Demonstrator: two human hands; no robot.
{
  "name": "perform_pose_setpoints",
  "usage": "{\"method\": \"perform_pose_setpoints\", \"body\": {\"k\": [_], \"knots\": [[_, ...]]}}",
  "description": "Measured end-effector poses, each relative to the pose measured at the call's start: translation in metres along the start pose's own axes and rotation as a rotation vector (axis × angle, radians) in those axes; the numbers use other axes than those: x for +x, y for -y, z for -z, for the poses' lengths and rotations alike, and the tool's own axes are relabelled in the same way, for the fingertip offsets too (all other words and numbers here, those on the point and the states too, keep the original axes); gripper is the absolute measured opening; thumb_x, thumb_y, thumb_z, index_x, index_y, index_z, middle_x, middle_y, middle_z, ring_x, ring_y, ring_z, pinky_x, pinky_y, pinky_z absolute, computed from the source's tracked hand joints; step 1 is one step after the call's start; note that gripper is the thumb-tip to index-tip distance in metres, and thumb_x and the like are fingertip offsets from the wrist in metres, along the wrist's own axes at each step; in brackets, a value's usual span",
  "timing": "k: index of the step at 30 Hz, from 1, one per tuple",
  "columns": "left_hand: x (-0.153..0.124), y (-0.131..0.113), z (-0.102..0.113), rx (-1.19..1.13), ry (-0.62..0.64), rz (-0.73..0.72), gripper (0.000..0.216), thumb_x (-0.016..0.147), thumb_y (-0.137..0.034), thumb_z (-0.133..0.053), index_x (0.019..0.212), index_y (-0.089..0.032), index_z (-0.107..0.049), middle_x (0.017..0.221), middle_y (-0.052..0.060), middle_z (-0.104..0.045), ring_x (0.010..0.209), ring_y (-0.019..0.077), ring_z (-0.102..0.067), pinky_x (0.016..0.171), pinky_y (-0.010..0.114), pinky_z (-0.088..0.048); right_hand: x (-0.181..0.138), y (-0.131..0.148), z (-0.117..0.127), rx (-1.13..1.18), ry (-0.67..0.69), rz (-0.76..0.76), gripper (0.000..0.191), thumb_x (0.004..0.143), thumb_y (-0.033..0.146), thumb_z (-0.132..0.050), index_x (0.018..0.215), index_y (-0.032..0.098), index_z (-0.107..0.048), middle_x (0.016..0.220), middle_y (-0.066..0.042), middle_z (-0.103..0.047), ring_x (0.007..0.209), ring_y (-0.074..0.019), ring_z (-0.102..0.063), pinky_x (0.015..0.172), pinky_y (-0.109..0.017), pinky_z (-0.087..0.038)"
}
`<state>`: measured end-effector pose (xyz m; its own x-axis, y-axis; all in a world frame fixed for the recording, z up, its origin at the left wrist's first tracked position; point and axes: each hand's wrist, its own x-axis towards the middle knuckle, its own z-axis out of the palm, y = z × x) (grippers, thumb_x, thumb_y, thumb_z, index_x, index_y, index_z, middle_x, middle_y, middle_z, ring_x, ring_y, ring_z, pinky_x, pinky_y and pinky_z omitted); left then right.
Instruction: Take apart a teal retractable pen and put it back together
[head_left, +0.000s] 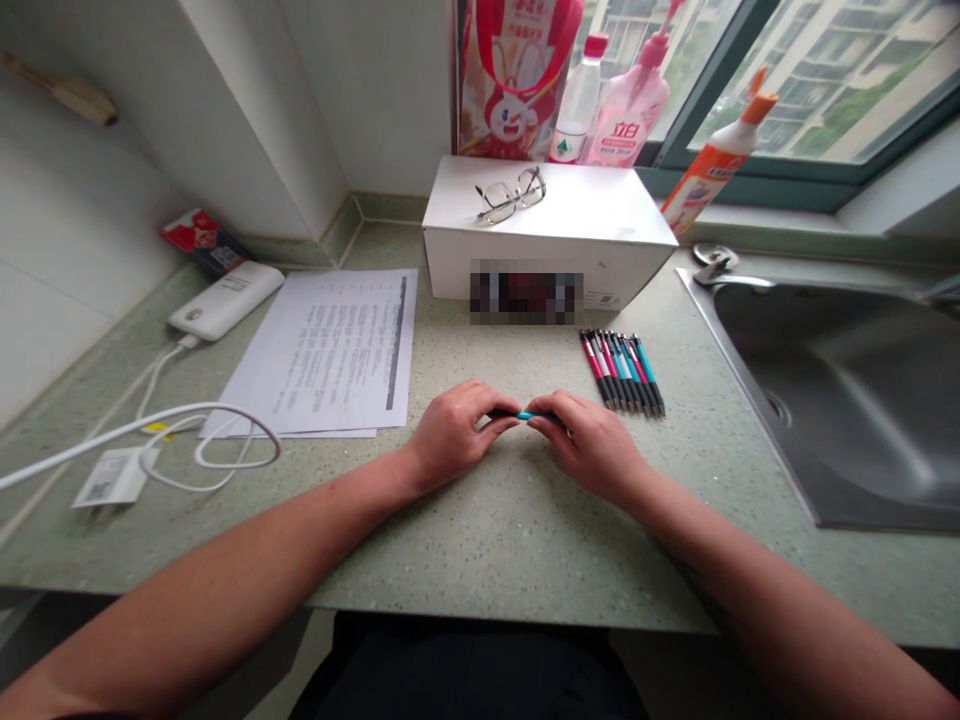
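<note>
A teal pen (526, 415) lies level between both my hands, just above the green speckled counter (510, 520). My left hand (452, 432) is closed round its left end, fingers curled. My right hand (589, 440) is closed round its right end. Only a short teal stretch of the pen shows between the fingertips. A row of several more pens (622, 370), red and teal with black tips, lies side by side on the counter just right of and behind my right hand.
A white box (600, 235) with glasses (511, 195) on it stands behind the hands. Printed sheets (330, 350), a power bank (225, 298) and white cable (187, 430) lie left. A steel sink (847, 400) is right. Bottles (630, 100) line the windowsill.
</note>
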<state>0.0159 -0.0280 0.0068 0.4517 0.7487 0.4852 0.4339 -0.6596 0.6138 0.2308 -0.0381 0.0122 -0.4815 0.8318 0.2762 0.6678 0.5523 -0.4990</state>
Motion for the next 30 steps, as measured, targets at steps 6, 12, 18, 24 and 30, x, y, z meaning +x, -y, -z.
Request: {"method": "perform_pose_setpoints", "body": {"k": [6, 12, 18, 24, 30], "knots": [[0.0001, 0.0004, -0.0006, -0.012, -0.023, -0.001, 0.007, 0.09, -0.022, -0.068, 0.093, -0.016, -0.068, 0.086, 0.003, -0.071, 0.08, 0.0163, -0.062, 0.075, 0.03, -0.049, -0.0001, -0.0002, -0.0005, -0.022, 0.013, -0.006, 0.022, 0.101, 0.034, -0.048, 0.101, 0.018, -0.063, 0.091, -0.007, -0.07, 0.08, -0.0199, -0.066, 0.07, -0.031, -0.047], [0.001, 0.0013, -0.001, -0.018, -0.017, 0.002, 0.007, 0.09, -0.023, -0.068, 0.093, -0.016, -0.069, 0.086, 0.003, -0.072, 0.08, 0.0163, -0.062, 0.075, 0.03, -0.048, 0.0001, -0.0013, 0.0, -0.023, 0.04, -0.012, 0.027, 0.103, 0.034, -0.043, 0.102, 0.017, -0.063, 0.087, -0.007, -0.072, 0.073, -0.0175, -0.065, 0.065, -0.029, -0.044], [0.0014, 0.0023, -0.001, -0.031, -0.016, 0.002, 0.006, 0.09, -0.021, -0.067, 0.092, -0.016, -0.069, 0.084, 0.003, -0.071, 0.08, 0.0163, -0.061, 0.075, 0.03, -0.048, 0.0, -0.0015, 0.0011, -0.012, 0.077, -0.032, 0.028, 0.103, 0.034, -0.041, 0.102, 0.017, -0.063, 0.087, -0.007, -0.073, 0.073, -0.0186, -0.067, 0.064, -0.03, -0.044], [0.0019, 0.0023, 0.0, -0.046, -0.003, 0.043, 0.006, 0.09, -0.022, -0.067, 0.093, -0.016, -0.069, 0.086, 0.003, -0.071, 0.081, 0.0167, -0.062, 0.075, 0.031, -0.049, 0.0008, -0.0002, 0.0025, 0.031, 0.044, -0.064, 0.02, 0.097, 0.037, -0.055, 0.106, 0.02, -0.061, 0.096, -0.006, -0.072, 0.084, -0.0199, -0.068, 0.071, -0.03, -0.047], [0.0012, 0.0026, -0.0008, -0.034, -0.004, 0.011, 0.007, 0.091, -0.022, -0.067, 0.093, -0.016, -0.069, 0.084, 0.003, -0.071, 0.08, 0.0165, -0.061, 0.075, 0.031, -0.048, 0.0012, -0.0017, 0.0021, -0.002, 0.073, -0.045, 0.026, 0.102, 0.037, -0.044, 0.099, 0.02, -0.064, 0.087, -0.006, -0.072, 0.076, -0.0185, -0.067, 0.065, -0.029, -0.045]]}}
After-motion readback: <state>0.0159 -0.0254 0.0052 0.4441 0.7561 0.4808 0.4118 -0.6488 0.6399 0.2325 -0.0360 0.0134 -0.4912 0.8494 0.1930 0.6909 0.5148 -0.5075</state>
